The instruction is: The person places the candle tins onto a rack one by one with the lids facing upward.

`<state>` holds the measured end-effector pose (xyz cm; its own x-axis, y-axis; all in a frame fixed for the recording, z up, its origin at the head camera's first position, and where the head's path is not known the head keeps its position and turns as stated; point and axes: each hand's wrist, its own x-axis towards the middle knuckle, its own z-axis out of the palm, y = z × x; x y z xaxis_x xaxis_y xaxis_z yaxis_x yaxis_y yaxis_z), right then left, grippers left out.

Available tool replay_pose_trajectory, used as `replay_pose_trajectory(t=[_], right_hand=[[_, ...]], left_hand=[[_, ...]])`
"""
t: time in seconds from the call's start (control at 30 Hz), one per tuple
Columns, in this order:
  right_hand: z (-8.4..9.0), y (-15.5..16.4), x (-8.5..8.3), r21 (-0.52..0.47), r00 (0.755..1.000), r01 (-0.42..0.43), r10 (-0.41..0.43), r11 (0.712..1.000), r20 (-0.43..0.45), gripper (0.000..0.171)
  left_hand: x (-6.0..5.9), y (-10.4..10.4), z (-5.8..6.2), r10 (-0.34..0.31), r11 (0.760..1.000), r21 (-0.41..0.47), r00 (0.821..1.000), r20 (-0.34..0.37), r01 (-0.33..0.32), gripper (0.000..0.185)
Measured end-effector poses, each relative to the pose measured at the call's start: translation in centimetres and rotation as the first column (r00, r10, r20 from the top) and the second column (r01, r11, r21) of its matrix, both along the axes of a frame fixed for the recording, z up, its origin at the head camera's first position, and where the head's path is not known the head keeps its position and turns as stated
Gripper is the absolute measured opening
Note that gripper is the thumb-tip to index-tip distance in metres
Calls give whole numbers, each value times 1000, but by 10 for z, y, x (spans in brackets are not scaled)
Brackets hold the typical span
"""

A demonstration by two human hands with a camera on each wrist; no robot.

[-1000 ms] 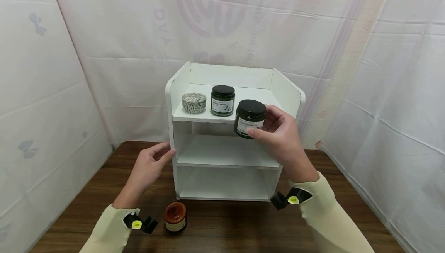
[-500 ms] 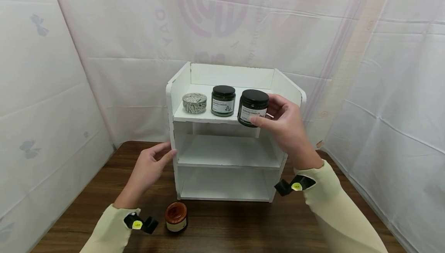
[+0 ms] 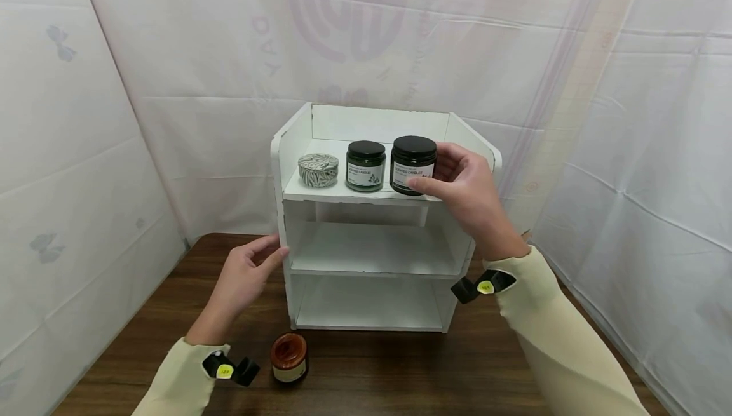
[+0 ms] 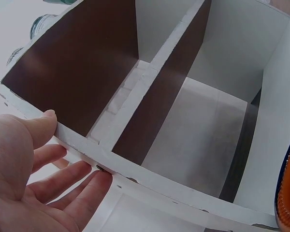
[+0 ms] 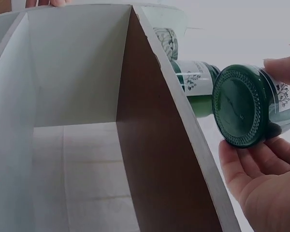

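Note:
My right hand [image 3: 466,190] grips a dark green candle jar [image 3: 413,171] with a black lid, thumb across its white label. The jar is upright at the top shelf's front edge, right of a similar green candle jar [image 3: 365,168]. Its round base [image 5: 237,106] shows in the right wrist view. A low grey-and-white patterned tin [image 3: 318,171] stands at the left of that row. My left hand [image 3: 243,276] holds the left side panel of the white shelf unit [image 3: 372,200], thumb on the front edge, fingers against the outer face [image 4: 77,186].
An amber glass jar [image 3: 288,355] with a pale label stands on the dark wood table [image 3: 400,371], in front of the shelf's lower left corner. Raised side panels and a back board [image 3: 380,124] border the top shelf. White sheets [image 3: 200,54] hang behind and at both sides.
My right hand has raised the candle jar from below the top shelf's front edge and brought it back beside the other green jar. The left hand keeps its place.

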<state>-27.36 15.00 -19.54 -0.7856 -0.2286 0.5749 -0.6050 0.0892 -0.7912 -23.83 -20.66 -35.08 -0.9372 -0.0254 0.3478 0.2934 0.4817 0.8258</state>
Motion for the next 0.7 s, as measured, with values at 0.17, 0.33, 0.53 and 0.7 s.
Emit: replay_pose_trajectory(t=[0.17, 0.33, 0.53, 0.7], right_hand=[[2, 1, -5, 15, 999, 18, -18, 1000, 28, 54], [5, 1, -9, 49, 996, 49, -53, 998, 65, 54], [9, 1, -13, 94, 990, 78, -88, 992, 109, 55], [12, 2, -17, 108, 987, 68, -83, 992, 139, 56]], left_hand=[[0, 0, 0, -3, 1000, 3, 1000, -6, 3, 53], [0, 1, 0, 1, 1000, -4, 1000, -6, -1, 54], [0, 1, 0, 3, 1000, -6, 1000, -4, -3, 54], [0, 0, -1, 7, 1000, -11, 1000, -10, -7, 54]])
